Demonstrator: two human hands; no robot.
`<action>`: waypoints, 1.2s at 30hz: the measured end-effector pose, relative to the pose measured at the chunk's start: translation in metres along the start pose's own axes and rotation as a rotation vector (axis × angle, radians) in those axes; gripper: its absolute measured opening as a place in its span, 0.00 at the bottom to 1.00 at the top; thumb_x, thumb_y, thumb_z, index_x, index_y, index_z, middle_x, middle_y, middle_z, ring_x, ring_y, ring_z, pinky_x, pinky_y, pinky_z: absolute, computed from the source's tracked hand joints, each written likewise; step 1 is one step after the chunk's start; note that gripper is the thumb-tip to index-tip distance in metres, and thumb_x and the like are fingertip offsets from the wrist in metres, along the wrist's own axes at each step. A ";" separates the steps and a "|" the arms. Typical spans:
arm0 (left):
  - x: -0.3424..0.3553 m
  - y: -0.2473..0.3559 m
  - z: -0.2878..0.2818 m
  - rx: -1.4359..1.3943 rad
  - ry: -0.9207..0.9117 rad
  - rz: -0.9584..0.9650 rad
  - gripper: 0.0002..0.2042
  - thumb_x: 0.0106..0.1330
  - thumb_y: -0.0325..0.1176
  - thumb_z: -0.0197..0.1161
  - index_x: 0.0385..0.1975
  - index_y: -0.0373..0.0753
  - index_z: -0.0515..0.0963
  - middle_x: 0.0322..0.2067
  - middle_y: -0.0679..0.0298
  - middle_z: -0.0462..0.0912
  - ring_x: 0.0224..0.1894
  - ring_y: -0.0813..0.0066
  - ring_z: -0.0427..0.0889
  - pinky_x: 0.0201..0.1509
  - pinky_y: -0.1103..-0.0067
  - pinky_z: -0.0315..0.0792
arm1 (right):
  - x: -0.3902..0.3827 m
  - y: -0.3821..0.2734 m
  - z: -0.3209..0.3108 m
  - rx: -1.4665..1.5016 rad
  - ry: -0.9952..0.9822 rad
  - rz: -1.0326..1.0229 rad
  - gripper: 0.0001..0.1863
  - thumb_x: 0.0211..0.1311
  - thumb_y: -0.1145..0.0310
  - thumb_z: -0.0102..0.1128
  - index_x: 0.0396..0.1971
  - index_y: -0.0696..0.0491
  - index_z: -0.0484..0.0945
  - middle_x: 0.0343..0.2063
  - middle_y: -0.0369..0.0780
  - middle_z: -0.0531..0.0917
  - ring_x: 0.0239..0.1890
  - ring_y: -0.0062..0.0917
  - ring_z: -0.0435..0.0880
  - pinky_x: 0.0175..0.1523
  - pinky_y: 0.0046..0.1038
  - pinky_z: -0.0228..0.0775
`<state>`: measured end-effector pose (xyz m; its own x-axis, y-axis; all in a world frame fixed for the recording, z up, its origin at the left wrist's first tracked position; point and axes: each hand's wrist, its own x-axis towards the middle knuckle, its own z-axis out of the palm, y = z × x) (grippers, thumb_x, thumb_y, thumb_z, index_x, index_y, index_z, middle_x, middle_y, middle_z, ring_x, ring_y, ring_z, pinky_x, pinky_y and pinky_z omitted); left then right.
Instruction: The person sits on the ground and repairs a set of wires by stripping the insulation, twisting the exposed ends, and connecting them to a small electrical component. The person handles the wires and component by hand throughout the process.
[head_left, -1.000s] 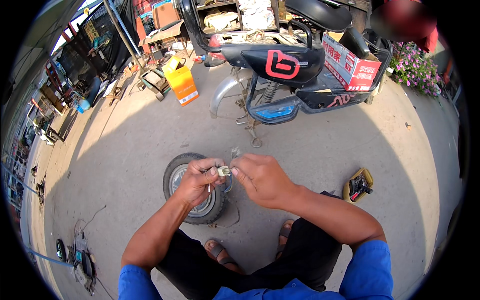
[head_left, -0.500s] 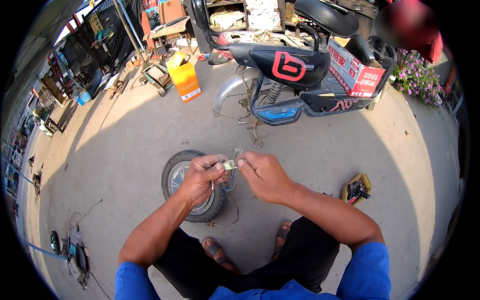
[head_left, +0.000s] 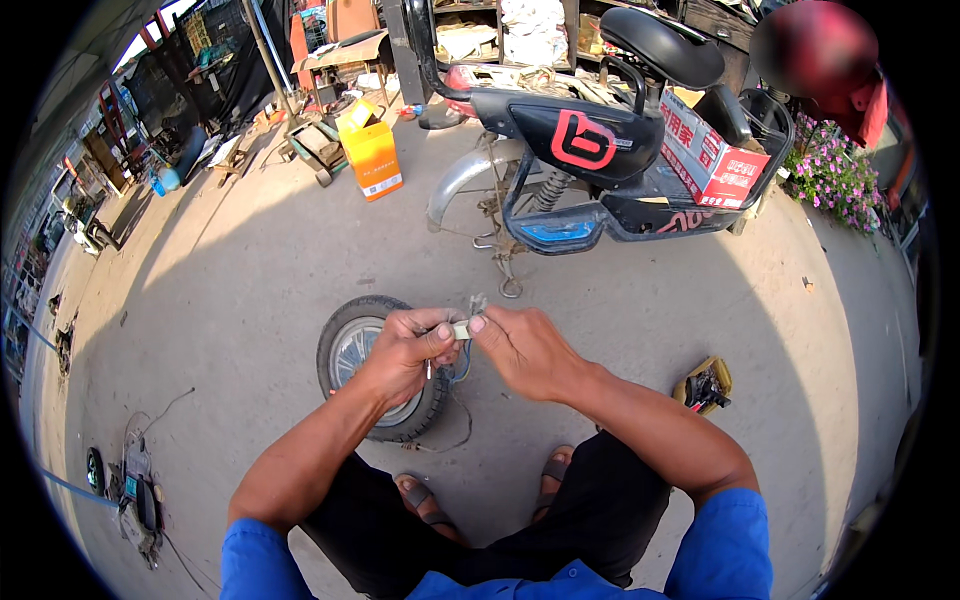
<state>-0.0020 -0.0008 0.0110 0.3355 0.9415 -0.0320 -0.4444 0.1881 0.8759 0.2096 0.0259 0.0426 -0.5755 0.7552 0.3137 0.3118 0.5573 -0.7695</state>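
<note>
Connector (head_left: 461, 330): small, pale, held up above the ground (head_left: 270, 300) between the two hands, its ends hidden by the grip.
Left hand (head_left: 412, 345): clamped on the left end, with a white-tipped piece (head_left: 429, 369) poking down from it.
Right hand (head_left: 518, 345): close beside the left, pinched on the right end; what it covers there cannot be told.
Wires (head_left: 463, 373): blue, hanging just below the hands, near the wheel's edge.
Wheel (head_left: 343, 350): flat on the ground under the left hand, partly covered by that hand and the left forearm (head_left: 315, 435).
Cable (head_left: 469, 425): thin, curving over the ground at the wheel's right, before the sandals (head_left: 425, 495).
Scooter (head_left: 555, 130): black with blue and pinkish-red patches, standing across the far side, blocking part of the shelves (head_left: 455, 30).
Mudguard (head_left: 458, 185): curved bare metal at the scooter's left end.
Carton (head_left: 720, 165): red and white, resting on the scooter, right of the seat (head_left: 665, 45).
Box (head_left: 372, 160): orange, upright on the ground left of the scooter.
Bag (head_left: 722, 375): yellowish, open, holding dark items, beyond the right forearm (head_left: 650, 420).
Machine part (head_left: 140, 500): grey and dark, far left, with trailing wire.
Flowers (head_left: 835, 180): pink, past the scooter's right end.
Red shape (head_left: 825, 50): upper right, blurred.
</note>
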 end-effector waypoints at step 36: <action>-0.005 -0.006 0.000 0.115 0.002 -0.031 0.17 0.66 0.34 0.69 0.47 0.27 0.82 0.28 0.64 0.81 0.28 0.79 0.70 0.33 0.81 0.66 | 0.002 0.013 0.009 0.042 -0.013 -0.052 0.21 0.75 0.65 0.44 0.25 0.64 0.72 0.23 0.57 0.75 0.24 0.53 0.74 0.31 0.43 0.63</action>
<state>-0.0010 -0.0064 0.0060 0.3458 0.9363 -0.0613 -0.3356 0.1844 0.9238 0.2059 0.0316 0.0277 -0.5997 0.7208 0.3474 0.2489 0.5807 -0.7752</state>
